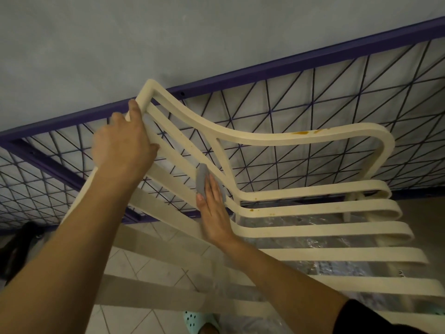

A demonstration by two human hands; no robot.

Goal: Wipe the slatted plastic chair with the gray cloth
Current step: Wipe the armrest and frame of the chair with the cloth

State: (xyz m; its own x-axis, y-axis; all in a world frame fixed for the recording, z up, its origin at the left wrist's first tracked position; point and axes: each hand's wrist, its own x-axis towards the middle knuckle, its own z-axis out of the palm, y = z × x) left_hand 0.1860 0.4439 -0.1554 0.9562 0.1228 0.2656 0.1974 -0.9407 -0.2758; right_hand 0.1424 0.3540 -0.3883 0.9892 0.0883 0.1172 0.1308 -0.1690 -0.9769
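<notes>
A foot in a pale green clog (195, 319) stands on the tiled floor (144, 268), below and nearer than the right grip (214, 213). That grip is released: its fingers lie straight and flat, pressing the gray cloth (201, 180) against a slat where the back of the cream chair (313, 231) bends into the seat. The cloth bunches out past the fingertips. Up and to the left, the left grip (122, 141) is clasped round the top corner of the chair's back, thumb on the frame's edge. An orange stain (301, 133) marks the armrest, well to the right of both grips. Beyond the left grip a purple wire frame (301, 63) leans against a gray wall (168, 32).
</notes>
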